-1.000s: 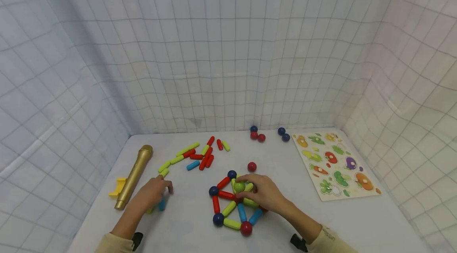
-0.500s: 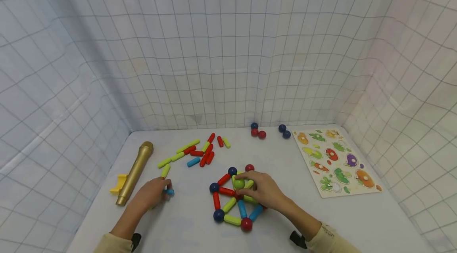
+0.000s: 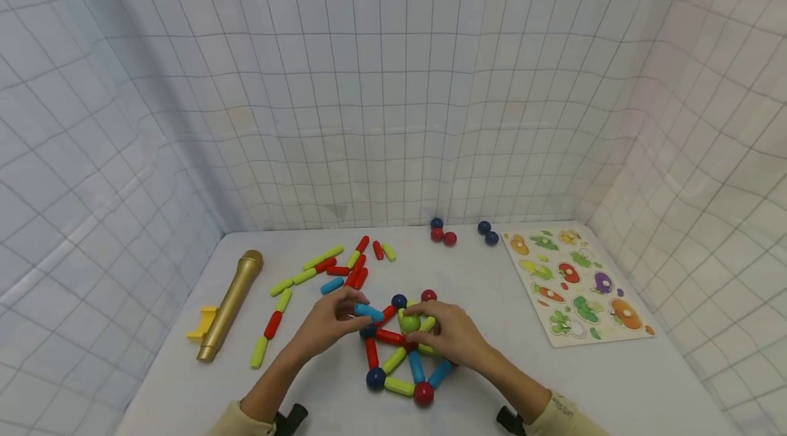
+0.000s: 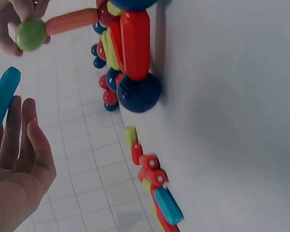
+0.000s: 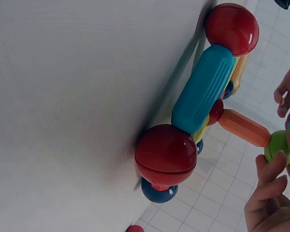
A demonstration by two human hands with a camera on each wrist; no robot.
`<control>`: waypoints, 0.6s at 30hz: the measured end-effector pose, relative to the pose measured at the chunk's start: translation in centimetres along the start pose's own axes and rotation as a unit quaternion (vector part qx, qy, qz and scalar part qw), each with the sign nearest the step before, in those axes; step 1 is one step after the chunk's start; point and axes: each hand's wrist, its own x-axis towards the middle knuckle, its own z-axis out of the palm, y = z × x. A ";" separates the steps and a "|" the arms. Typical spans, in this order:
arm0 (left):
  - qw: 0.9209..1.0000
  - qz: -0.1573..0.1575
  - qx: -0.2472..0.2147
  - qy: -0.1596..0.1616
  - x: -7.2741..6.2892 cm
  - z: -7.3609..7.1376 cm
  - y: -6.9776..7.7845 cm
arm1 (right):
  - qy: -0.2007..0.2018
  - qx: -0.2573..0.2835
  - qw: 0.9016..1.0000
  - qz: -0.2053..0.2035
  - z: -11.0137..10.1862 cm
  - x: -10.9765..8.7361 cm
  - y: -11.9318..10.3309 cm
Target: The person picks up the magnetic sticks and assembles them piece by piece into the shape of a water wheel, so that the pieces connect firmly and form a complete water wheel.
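My left hand [image 3: 324, 325] pinches a blue magnetic rod [image 3: 367, 312] between thumb and fingers, above the left side of a ball-and-rod frame. In the left wrist view the blue rod [image 4: 6, 96] is tilted, apart from the green ball [image 4: 31, 35]. My right hand [image 3: 458, 335] holds that green ball [image 3: 410, 322] between thumb and fingertips. An orange-red rod [image 5: 244, 127] links the green ball to a red ball [image 5: 215, 112] in the frame's middle. The flat frame has navy balls [image 3: 376, 379], red balls [image 3: 423, 394], and red, lime and blue rods [image 3: 417, 368].
Loose rods [image 3: 337, 271] lie at the back left, and a line of rods [image 3: 273, 325] nearer. A gold toy microphone [image 3: 230, 305] and yellow piece [image 3: 203, 324] sit at left. Spare balls [image 3: 449, 238] lie behind; a vegetable puzzle board [image 3: 578, 285] is at right.
My left hand has picked up the blue rod from the left side and carried it right to the frame. The red ball behind the frame has shifted closer to it. My right hand stays put.
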 end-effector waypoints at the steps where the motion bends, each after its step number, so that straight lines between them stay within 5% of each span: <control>1: 1.000 0.001 -0.014 -0.002 0.2 0.5 0.3 | 0.000 -0.001 1.000 0.001 0.0 0.0 0.0; 11: 0.999 0.018 -0.022 -0.026 1.3 2.3 0.8 | 0.009 -0.006 1.000 0.027 0.1 0.1 -0.2; 18: 0.999 0.012 0.030 -0.024 1.1 1.2 0.1 | 0.014 -0.007 1.000 0.022 0.1 0.1 -0.2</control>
